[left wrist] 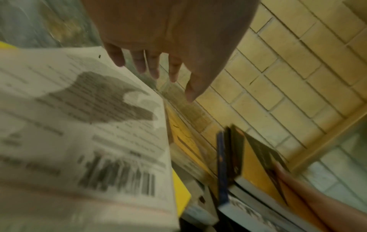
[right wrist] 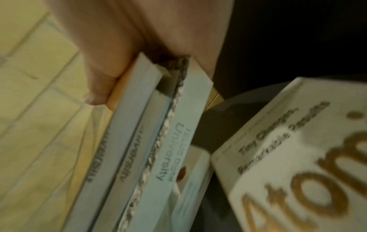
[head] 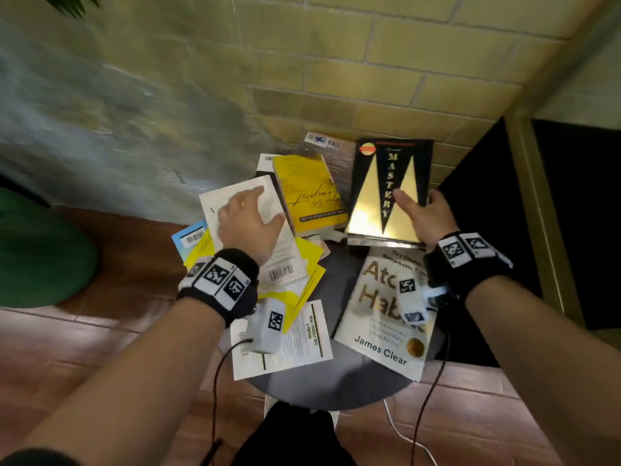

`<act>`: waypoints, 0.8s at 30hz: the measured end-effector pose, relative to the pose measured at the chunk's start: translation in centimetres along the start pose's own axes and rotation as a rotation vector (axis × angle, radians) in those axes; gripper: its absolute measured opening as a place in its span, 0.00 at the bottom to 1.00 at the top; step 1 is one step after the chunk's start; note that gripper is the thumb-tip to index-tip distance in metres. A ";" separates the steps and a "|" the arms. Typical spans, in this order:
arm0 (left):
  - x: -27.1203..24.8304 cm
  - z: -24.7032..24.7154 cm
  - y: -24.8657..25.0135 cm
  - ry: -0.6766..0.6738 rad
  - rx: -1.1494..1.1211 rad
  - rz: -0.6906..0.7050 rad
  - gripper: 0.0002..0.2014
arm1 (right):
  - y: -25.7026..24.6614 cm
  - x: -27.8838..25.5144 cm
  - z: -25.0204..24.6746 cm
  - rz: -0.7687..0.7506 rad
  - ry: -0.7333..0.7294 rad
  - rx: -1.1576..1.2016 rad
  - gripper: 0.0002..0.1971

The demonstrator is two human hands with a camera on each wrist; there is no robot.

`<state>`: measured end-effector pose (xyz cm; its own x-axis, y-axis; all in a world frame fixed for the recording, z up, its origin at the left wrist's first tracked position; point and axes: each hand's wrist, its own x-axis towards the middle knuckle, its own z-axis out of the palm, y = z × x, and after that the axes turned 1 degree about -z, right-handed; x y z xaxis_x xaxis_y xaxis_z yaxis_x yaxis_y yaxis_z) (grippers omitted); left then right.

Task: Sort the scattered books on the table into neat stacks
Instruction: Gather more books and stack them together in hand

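Head view: many books are being kept on a small round surface [head: 336,385], most of them mixed up and lying across each other. A stack [head: 383,242] is being held by the right hand [head: 426,218], thumb on the Mastery book [head: 389,186] on top, fingers wrapped round its side. In the right wrist view several books are being squeezed together, likely so they are kept in line. The left hand [head: 248,220] is being held flat and wide over a white book [head: 262,257], fingers straight; whether it is touching is not clear. That book is probably being picked next. A yellow book [head: 302,196] is lying between the two hands. The Atomic Habits book [head: 379,317] is lying alone near the front, not yet stacked.
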<state>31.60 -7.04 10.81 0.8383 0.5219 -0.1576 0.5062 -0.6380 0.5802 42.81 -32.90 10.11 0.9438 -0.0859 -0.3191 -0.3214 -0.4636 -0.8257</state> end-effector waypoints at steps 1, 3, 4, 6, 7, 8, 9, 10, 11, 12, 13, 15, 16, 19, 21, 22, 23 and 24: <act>0.3 -0.1 -0.1 0.002 0.058 -0.009 0.34 | 0.5 0.9 -0.6 0.017 0.055 -0.034 0.36; 0.9 0.1 -0.3 -0.007 0.155 -0.043 0.34 | 1.5 2.4 -1.7 0.048 0.144 -0.079 0.40; 1.1 0.1 -0.4 -0.010 0.204 -0.065 0.35 | 1.8 2.9 -2.1 0.065 0.171 -0.093 0.40; 1.3 0.2 -0.9 -0.032 0.277 -0.117 0.36 | 2.8 4.1 -2.7 0.094 0.201 -0.104 0.40; 1.4 0.4 -1.2 -0.059 0.283 -0.153 0.37 | 3.3 4.8 -2.9 0.101 0.208 -0.097 0.40; 1.4 0.5 -1.5 -0.088 0.277 -0.186 0.38 | 3.6 5.4 -3.1 0.104 0.217 -0.095 0.40; 1.4 0.6 -1.9 -0.111 0.265 -0.212 0.39 | 3.9 5.9 -3.1 0.111 0.223 -0.109 0.42; 1.4 0.6 -2.2 -0.124 0.257 -0.223 0.39 | 4.1 6.4 -3.1 0.124 0.225 -0.126 0.42; 1.4 0.7 -2.5 -0.127 0.251 -0.219 0.40 | 4.2 6.9 -3.1 0.140 0.231 -0.137 0.43; 1.4 0.8 -2.8 -0.123 0.243 -0.206 0.40 | 4.5 7.5 -3.1 0.150 0.235 -0.142 0.43; 1.5 0.8 -3.0 -0.113 0.232 -0.191 0.40 | 4.7 8.0 -3.1 0.155 0.236 -0.139 0.43; 1.7 0.8 -3.2 -0.094 0.212 -0.174 0.41 | 5.2 8.8 -2.9 0.169 0.226 -0.137 0.42; 1.7 0.8 -3.2 -0.090 0.208 -0.170 0.41 | 5.6 9.1 -2.7 0.188 0.206 -0.142 0.42; 1.8 0.7 -3.2 -0.083 0.206 -0.158 0.40 | 7.0 9.6 -2.2 0.265 0.112 -0.154 0.40; 1.7 0.6 -3.0 -0.077 0.204 -0.154 0.40 | 7.5 9.7 -1.9 0.272 0.067 -0.168 0.38; 1.6 0.5 -2.9 -0.076 0.202 -0.148 0.39 | 7.7 9.9 -1.8 0.263 0.051 -0.181 0.37; 1.4 0.5 -2.9 -0.074 0.196 -0.143 0.39 | 7.8 9.9 -1.9 0.256 0.031 -0.203 0.37; 1.3 0.4 -2.9 -0.067 0.181 -0.143 0.39 | 7.9 10.0 -1.9 0.255 0.018 -0.227 0.38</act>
<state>31.35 -4.76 8.60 0.7642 0.5790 -0.2843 0.6435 -0.6546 0.3967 49.85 -39.03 1.30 0.8373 -0.2387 -0.4918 -0.5235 -0.6096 -0.5953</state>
